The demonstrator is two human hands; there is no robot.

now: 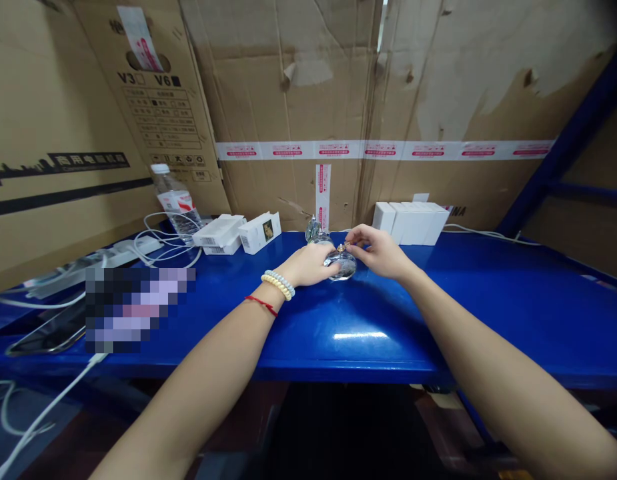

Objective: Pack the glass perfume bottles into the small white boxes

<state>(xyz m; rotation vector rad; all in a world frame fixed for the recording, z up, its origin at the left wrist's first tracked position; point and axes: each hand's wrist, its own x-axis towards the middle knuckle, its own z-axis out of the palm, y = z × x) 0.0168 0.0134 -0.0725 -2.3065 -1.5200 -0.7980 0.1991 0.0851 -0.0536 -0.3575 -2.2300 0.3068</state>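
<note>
A rounded clear-glass perfume bottle [344, 268] stands on the blue table in front of me, with a small gold-coloured neck on top. My left hand [311, 263] grips it from the left side, thumb across its front. At the neck, the thumb and fingers of my right hand [373, 250] are pinched together; whatever they hold is too small to make out. Just behind my left hand, more glass bottles [313, 229] show, partly hidden by it. Yellow and grey bands and a red string circle my left wrist.
Small white boxes [219, 233] and a white box with a dark picture [261, 232] lie at the back left, near a water bottle [175, 203]. More white boxes [421, 224] stand at the back right. Cables, a power strip [95, 265] and a phone [48, 333] occupy the left.
</note>
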